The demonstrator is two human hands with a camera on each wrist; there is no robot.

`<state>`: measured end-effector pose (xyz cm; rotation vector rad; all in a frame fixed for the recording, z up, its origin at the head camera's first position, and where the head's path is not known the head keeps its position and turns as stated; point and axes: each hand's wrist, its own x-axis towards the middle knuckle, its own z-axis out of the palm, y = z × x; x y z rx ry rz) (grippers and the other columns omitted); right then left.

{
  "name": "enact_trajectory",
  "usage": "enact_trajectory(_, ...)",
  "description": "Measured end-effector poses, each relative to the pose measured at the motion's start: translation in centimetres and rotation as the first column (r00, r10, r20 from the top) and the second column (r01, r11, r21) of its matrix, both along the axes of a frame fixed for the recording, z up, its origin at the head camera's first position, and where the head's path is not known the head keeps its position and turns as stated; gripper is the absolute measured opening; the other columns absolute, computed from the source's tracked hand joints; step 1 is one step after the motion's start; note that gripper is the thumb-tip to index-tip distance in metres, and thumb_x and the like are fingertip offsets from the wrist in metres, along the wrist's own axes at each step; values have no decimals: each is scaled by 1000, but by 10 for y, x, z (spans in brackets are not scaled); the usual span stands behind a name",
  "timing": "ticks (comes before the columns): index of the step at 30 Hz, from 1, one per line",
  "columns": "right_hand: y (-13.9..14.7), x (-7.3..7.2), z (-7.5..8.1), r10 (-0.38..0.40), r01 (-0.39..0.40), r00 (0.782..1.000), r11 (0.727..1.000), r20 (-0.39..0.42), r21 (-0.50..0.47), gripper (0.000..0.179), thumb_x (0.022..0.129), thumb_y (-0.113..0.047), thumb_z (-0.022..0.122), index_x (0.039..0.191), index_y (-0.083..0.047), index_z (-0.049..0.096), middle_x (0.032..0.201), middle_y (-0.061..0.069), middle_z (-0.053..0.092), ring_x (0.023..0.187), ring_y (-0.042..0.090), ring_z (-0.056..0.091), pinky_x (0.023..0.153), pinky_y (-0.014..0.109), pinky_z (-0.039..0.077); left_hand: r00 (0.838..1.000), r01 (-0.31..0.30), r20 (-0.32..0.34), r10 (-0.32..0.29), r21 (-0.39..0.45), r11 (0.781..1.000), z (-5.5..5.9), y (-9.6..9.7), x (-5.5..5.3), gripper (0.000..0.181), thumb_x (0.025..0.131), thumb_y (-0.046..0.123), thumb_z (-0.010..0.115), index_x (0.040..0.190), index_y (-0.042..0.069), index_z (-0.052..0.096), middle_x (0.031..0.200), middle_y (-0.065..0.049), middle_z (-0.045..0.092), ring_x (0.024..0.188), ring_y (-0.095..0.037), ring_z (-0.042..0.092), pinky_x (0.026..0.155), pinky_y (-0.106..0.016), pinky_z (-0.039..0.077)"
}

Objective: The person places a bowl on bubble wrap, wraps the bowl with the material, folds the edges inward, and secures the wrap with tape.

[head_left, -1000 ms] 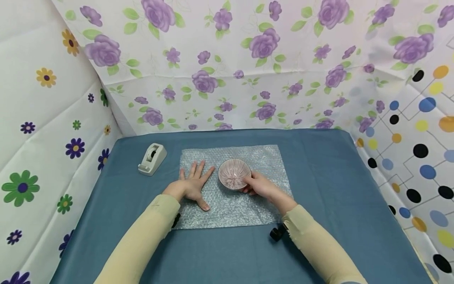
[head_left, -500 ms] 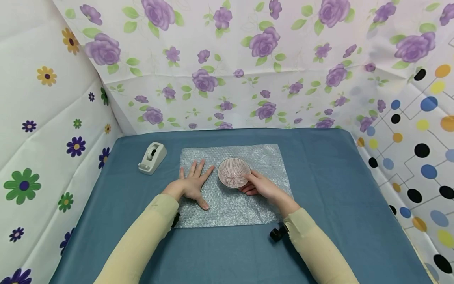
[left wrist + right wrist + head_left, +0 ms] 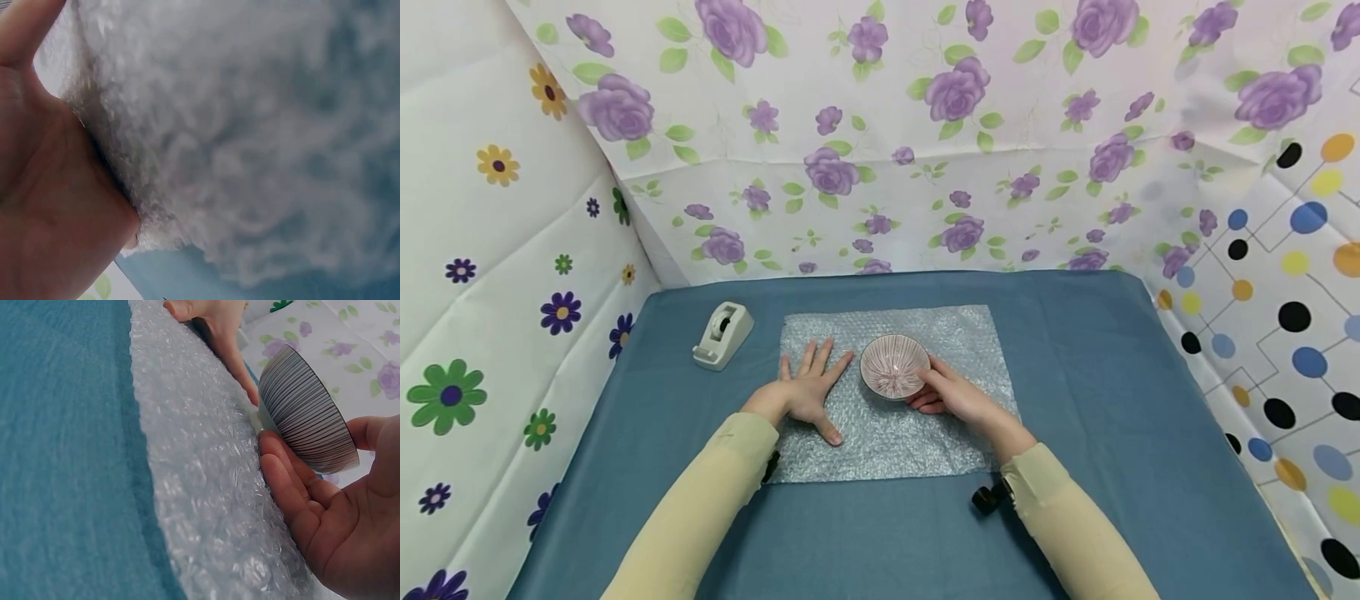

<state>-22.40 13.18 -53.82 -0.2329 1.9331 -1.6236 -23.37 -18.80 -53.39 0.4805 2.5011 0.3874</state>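
We see almost no movement since the earlier frame: the right hand pinches the striped bowl at its fingertips, over the bubble wrap, lined inside facing up; the left hand rests spread on the wrap.

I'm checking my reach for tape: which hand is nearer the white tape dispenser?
Left. The left hand, spread on the bubble wrap, is just right of the tape dispenser; the right hand, holding the bowl, is farther right.
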Motion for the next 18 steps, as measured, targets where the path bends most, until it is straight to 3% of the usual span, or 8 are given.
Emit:
enact_trajectory(4, 0, 0, -1, 6, -6, 1000, 1000, 0, 5, 73, 118, -39, 40, 173, -9, 2, 123, 21, 71, 109, 27, 71, 94, 36, 60, 1000, 12, 13, -12, 8, 1000, -4, -5, -3, 154, 65, 70, 95, 172, 36, -10, 171, -1, -39, 154, -31, -40, 114, -76, -23)
enact_trajectory(11, 1, 2, -1, 0, 0, 1000, 1000, 0, 20, 76, 117, -40, 42, 173, -10, -1, 124, 20, 71, 110, 27, 71, 95, 36, 60, 1000, 2, 21, -2, 5, 1000, -7, -5, -4, 136, 75, 92, 69, 171, 40, -11, 170, 1, -39, 154, -29, -40, 114, -75, -25)
enact_trajectory(18, 2, 3, -2, 0, 0, 1000, 1000, -21, 11, 74, 118, -37, 42, 174, -11, 1, 126, 22, 69, 113, 30, 71, 96, 38, 60, 1000, -15, -6, 15, 1, 1000, -8, -2, -4, 132, 78, 93, 65, 172, 38, -9, 171, -1, -37, 154, -29, -39, 114, -71, -28)
